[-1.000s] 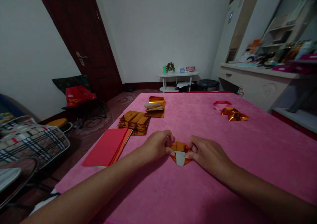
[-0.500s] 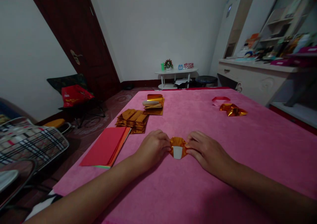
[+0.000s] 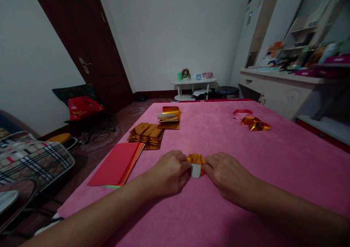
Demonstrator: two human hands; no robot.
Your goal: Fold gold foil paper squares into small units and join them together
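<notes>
A small folded piece of gold foil paper [image 3: 196,158] with a pale patch on its near side lies at the middle of the pink-covered table [image 3: 218,218]. My left hand [image 3: 172,170] pinches its left edge, the fingertips partly hidden behind the knuckles. At its right edge my right hand [image 3: 225,172] is closed on the same paper, thumb tucked under. Beyond my left hand rests a stack of folded gold paper [image 3: 147,133]. Nearer on the left is a pile of red and orange paper sheets [image 3: 116,163].
More gold foil sheets [image 3: 173,121] lie behind the folded stack, a pale rounded object [image 3: 166,116] on them. At the far right sit a folded gold foil piece [image 3: 255,124] and a red-pink paper ring [image 3: 242,112]. A cluttered white counter [image 3: 281,79] stands at the right.
Both hands have turned further over the paper's side edges, the right fingers now curled down more. The gold paper stays between them. The camera view has shifted slightly.
</notes>
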